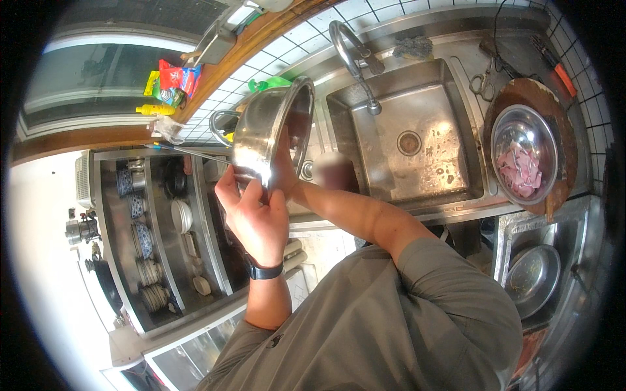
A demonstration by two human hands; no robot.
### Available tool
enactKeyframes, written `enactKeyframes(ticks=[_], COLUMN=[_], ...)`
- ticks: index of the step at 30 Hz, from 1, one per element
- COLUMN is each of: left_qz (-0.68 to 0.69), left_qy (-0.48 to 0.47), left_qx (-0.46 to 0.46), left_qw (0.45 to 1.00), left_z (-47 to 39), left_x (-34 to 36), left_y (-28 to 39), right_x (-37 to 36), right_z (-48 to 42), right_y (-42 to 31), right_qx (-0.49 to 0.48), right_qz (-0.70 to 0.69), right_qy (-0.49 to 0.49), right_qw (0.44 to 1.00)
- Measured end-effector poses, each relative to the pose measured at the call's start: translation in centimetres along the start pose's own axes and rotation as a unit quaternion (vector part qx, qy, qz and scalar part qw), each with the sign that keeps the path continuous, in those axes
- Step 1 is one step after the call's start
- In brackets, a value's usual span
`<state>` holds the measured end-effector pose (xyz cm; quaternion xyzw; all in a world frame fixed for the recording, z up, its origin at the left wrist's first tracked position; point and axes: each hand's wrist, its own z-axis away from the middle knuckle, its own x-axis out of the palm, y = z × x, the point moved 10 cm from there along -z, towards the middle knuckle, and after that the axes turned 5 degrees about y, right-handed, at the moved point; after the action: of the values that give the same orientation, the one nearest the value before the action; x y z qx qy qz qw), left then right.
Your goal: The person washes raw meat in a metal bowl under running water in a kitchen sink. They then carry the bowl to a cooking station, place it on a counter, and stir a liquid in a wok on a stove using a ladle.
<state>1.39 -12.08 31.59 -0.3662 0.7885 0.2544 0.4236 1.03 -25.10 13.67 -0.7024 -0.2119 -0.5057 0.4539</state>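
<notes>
A stainless steel bowl (259,132) is tilted up on its side to the left of the sink, its mouth facing right. My left hand (259,215), with a dark watch on its wrist, grips the bowl's lower outside near the rim. My right hand (286,161) reaches into the mouth and lies against the inner wall. The bowl and shadow partly hide its fingers. Beyond the bowl is the stainless steel sink (371,161), with wet patches around its drain (409,143). A curved faucet (349,54) hangs over the basin.
To the right, a metal bowl of pink sliced meat (521,171) sits on a round wooden board (567,161). Scissors (482,85) lie behind it. A metal basin (533,281) stands lower right. Shelves with blue-patterned bowls (142,239) and plates are at left. A green bottle (269,84) stands behind the tilted bowl.
</notes>
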Motion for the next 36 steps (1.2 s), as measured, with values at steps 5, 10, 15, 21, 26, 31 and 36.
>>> enactKeyframes(ticks=[5,10,15,21,26,31,36], left_qz=[-0.002,-0.003,-0.003,-0.005,-0.009,0.0,0.034], left_qy=[-0.003,-0.004,0.002,0.002,0.0,0.007,0.039], left_qx=[0.0,0.006,0.01,0.008,0.013,0.004,0.052], left_qw=[1.0,1.0,1.0,1.0,1.0,1.0,0.997], left_z=[0.0,0.0,0.1,0.2,0.4,0.5,-0.5], left_x=[0.1,0.1,0.0,-0.3,-0.5,-0.8,-2.6], left_y=[0.2,0.3,0.2,0.3,-0.1,-0.2,-0.5], right_x=[0.1,0.0,0.4,0.4,0.6,1.2,2.5], right_z=[-0.2,-0.5,0.1,0.1,0.7,0.9,-0.1], right_y=[1.0,1.7,1.1,1.7,0.2,-1.9,-4.6], right_qx=[0.042,0.054,0.046,0.045,-0.007,-0.098,-0.24], right_qz=[-0.037,-0.036,-0.037,-0.031,0.022,0.172,0.496], right_qy=[-0.003,0.003,-0.009,-0.01,-0.008,0.0,0.031], right_qw=[0.998,0.998,0.998,0.998,1.0,0.98,0.834])
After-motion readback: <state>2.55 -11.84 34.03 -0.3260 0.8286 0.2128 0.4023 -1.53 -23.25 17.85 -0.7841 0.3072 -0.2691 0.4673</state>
